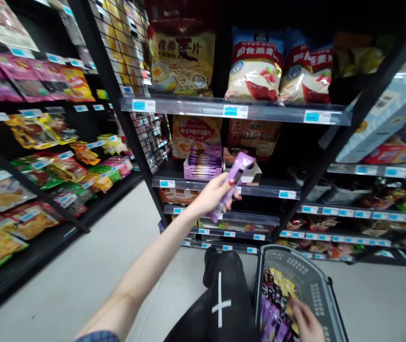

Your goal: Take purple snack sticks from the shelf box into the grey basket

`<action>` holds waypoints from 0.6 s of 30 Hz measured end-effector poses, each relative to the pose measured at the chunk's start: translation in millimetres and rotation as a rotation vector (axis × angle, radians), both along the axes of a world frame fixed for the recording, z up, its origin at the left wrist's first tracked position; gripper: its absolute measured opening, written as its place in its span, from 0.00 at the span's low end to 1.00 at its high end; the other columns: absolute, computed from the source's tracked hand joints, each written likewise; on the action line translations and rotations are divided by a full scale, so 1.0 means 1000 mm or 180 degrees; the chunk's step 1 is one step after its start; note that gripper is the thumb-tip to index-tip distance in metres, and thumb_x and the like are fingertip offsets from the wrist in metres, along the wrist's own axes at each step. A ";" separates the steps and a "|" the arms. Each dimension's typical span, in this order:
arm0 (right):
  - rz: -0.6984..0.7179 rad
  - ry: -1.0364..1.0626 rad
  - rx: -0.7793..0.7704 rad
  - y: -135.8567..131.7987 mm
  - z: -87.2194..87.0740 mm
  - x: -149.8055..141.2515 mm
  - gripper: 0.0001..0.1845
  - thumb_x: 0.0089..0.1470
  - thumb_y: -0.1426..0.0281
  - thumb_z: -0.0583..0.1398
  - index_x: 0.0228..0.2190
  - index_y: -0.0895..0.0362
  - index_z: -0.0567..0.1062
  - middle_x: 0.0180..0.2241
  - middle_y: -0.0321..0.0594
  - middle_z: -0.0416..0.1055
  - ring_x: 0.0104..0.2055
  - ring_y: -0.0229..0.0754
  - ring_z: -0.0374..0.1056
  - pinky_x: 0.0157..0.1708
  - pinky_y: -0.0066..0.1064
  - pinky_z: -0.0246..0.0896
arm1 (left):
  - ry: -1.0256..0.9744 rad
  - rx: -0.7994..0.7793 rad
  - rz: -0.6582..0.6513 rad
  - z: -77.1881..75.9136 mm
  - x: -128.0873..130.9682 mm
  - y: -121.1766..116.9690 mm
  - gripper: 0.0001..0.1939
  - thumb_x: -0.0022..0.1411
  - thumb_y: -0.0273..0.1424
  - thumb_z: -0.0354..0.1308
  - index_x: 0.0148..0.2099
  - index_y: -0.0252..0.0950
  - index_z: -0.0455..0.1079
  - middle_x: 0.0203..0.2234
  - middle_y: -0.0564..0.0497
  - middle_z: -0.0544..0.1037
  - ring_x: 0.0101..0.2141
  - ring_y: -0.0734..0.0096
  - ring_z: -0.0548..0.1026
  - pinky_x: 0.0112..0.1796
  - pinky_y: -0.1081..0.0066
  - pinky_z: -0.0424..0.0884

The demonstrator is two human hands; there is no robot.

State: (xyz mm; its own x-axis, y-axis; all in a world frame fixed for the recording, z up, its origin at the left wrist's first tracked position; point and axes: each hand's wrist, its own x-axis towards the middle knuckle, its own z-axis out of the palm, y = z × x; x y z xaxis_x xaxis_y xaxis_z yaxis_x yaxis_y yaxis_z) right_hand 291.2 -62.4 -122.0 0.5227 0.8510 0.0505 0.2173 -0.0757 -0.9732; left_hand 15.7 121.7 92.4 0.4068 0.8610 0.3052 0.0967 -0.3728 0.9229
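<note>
My left hand (217,194), at the end of an outstretched arm, is closed around a slim purple packet (243,166). The packet is tilted, its top end to the upper right. Behind it on the shelf stands a light purple display box (203,175) full of upright purple packets (206,156). Beside that is a pale open carton (255,176), partly hidden by the held packet. At lower right, my right hand (309,323) is over a grey basket (315,275), fingers loosely apart near yellow packets (282,281). Purple packets (270,319) lie in the basket too.
Large cereal bags (255,69) fill the shelf above. Price-tagged shelf edges (203,108) stick out toward me. Dark slanted posts (349,114) and a wire mesh panel (131,52) flank the bay. Snack shelves (39,166) stand left. My bent leg (220,285) is beside the basket.
</note>
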 end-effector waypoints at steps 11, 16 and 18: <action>0.1342 0.0610 0.0358 -0.020 0.197 -0.056 0.22 0.49 0.54 0.59 0.38 0.59 0.72 0.14 0.31 0.65 0.11 0.35 0.59 0.10 0.25 0.52 | -0.0700 -0.1188 -0.1050 -0.051 0.087 -0.183 0.11 0.62 0.37 0.51 0.37 0.34 0.66 0.25 0.51 0.76 0.19 0.77 0.70 0.21 0.77 0.68; 0.1011 0.0111 0.0628 -0.031 0.202 -0.051 0.19 0.46 0.55 0.62 0.24 0.61 0.76 0.17 0.36 0.68 0.15 0.32 0.60 0.13 0.23 0.54 | -0.1146 -0.1866 -0.2402 -0.072 0.083 -0.198 0.15 0.58 0.38 0.57 0.44 0.35 0.66 0.29 0.48 0.78 0.23 0.72 0.75 0.28 0.72 0.73; 0.0996 -0.0097 0.0678 -0.032 0.200 -0.050 0.18 0.47 0.57 0.62 0.23 0.61 0.76 0.18 0.36 0.69 0.18 0.32 0.61 0.17 0.23 0.56 | -0.1191 -0.2112 -0.2715 -0.080 0.076 -0.199 0.15 0.57 0.37 0.58 0.44 0.34 0.67 0.30 0.46 0.79 0.23 0.72 0.76 0.27 0.72 0.73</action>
State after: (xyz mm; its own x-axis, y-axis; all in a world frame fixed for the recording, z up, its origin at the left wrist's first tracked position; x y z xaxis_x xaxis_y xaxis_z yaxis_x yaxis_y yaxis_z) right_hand 241.6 -94.6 78.0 0.2346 0.9380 0.2551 0.2269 0.2023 -0.9527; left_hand 91.9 -77.7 12.2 0.9154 0.3847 0.1185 -0.2763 0.3864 0.8800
